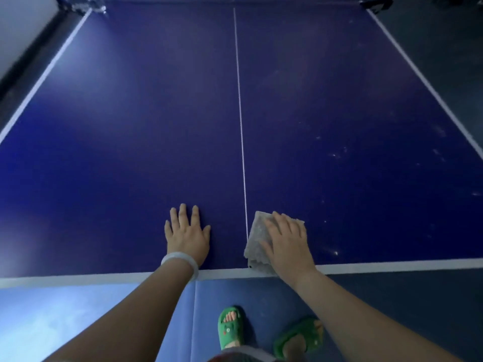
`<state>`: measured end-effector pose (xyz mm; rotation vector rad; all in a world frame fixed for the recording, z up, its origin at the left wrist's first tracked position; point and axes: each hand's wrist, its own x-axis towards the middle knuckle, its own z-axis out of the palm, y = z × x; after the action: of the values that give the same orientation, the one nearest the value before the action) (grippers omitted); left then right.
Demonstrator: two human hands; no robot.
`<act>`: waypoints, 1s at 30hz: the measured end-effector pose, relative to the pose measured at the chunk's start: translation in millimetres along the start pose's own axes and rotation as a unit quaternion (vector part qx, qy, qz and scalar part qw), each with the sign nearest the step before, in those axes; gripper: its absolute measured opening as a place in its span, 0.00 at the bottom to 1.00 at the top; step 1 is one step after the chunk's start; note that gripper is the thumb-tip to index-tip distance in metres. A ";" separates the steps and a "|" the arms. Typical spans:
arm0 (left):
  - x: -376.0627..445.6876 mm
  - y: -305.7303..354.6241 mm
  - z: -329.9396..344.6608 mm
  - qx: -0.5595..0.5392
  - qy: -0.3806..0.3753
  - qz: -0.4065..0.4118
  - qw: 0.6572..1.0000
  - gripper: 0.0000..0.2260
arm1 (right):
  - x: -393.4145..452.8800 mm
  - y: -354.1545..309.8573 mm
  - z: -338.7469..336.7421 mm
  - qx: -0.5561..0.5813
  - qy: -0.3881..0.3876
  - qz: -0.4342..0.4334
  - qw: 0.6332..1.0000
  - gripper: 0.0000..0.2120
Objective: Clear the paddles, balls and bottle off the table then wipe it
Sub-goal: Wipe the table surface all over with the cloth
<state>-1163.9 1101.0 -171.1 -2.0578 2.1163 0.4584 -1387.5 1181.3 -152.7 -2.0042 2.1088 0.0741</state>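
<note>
the person stands at the near end of the blue table (130, 126), both arms reaching over its white edge line. the left hand (187, 235) lies flat on the surface, fingers straight and spread, holding nothing, a pale bangle (180, 259) round the wrist. just across the white centre line (241, 126), the right hand (286, 244) presses a grey cloth (257, 241) to the tabletop with fingers laid out straight over it (the cloth's near corner reaches the edge line). pale smudges (334, 155) dot the right half. green slippers (231, 326) show on the blue floor below.
</note>
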 end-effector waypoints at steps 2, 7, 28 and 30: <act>4.2 12.7 6.3 -0.013 0.004 -0.006 1.000 0.30 | 6.1 -10.3 9.1 -0.006 0.002 -0.010 1.000 0.28; 5.9 36.8 32.2 0.001 0.043 -0.042 0.998 0.33 | 6.8 12.0 29.0 -0.016 -0.007 -0.092 0.996 0.29; 2.1 34.4 40.6 0.006 0.100 -0.037 0.994 0.32 | 89.1 -19.3 22.8 0.015 -0.003 0.107 0.994 0.32; 1.5 34.1 40.5 0.004 0.095 -0.033 0.995 0.31 | 72.0 -44.3 29.4 -0.002 0.006 0.075 0.997 0.32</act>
<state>-1202.0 1113.0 -206.0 -2.2407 2.1371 0.2524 -1342.5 1113.7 -190.3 -1.8491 2.2661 0.0931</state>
